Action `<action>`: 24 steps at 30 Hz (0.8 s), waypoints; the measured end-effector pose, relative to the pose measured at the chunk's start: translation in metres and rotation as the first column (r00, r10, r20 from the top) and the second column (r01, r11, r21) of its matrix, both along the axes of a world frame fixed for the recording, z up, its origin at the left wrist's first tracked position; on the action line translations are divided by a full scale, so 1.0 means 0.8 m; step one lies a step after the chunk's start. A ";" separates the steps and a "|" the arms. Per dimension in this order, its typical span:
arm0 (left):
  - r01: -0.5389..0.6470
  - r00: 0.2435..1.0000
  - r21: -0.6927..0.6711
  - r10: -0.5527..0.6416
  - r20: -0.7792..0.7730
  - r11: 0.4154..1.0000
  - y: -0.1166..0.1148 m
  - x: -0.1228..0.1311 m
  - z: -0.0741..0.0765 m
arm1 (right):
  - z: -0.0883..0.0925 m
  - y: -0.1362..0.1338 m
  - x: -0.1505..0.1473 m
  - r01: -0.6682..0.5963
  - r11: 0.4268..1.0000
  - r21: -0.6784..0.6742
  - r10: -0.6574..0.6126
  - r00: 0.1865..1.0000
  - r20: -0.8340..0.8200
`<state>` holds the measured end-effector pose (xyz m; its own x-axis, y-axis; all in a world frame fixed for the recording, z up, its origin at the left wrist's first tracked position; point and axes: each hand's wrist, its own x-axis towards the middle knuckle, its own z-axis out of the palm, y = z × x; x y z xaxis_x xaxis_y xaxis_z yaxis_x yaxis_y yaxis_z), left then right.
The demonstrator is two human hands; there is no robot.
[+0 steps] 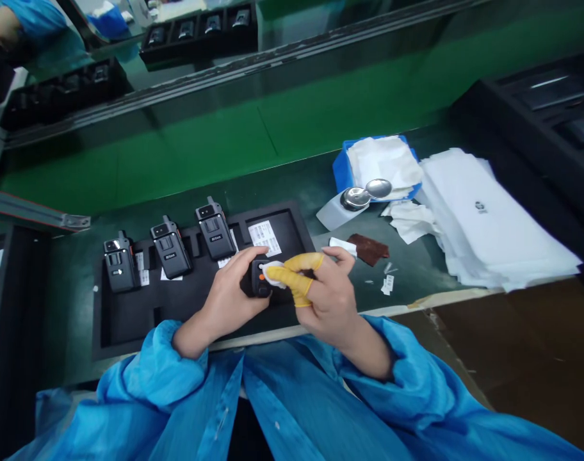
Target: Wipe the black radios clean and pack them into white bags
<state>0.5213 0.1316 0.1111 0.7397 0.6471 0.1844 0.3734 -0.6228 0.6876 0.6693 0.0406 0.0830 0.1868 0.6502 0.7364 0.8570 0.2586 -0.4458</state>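
Observation:
My left hand (229,296) grips a small black handheld radio (262,286) with orange buttons on its side. Yellow finger cots cover some fingers of my right hand (323,288), which pinches a white wiping cloth (274,273) against that radio. Below and left of my hands lies a black foam tray (129,320) with shaped slots. Three similar radios lie along its far side: a left one (120,264), a middle one (171,248) and a right one (216,229). White printed labels (266,237) show in the slots.
A blue bin (340,168) of white cloths stands at the back, beside a white pump bottle (340,210) with a metal top. A brown cloth (370,249) lies nearer, and a stack of white bags (494,218) is at right. Another person's arm (27,25) shows behind the divider.

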 end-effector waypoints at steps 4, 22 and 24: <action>-0.003 1.000 -0.045 0.003 -0.005 0.999 0.000 0.001 0.000 | -0.003 0.005 0.002 0.079 0.996 0.049 -0.076 0.995 -0.060; -0.017 1.000 -0.076 0.017 0.003 0.997 0.001 0.002 0.000 | -0.010 0.006 0.011 0.099 0.995 0.029 -0.098 0.995 -0.036; -0.015 1.000 -0.066 0.016 0.011 0.998 0.002 0.002 -0.002 | -0.008 0.010 0.011 0.119 0.992 0.043 -0.119 0.993 0.001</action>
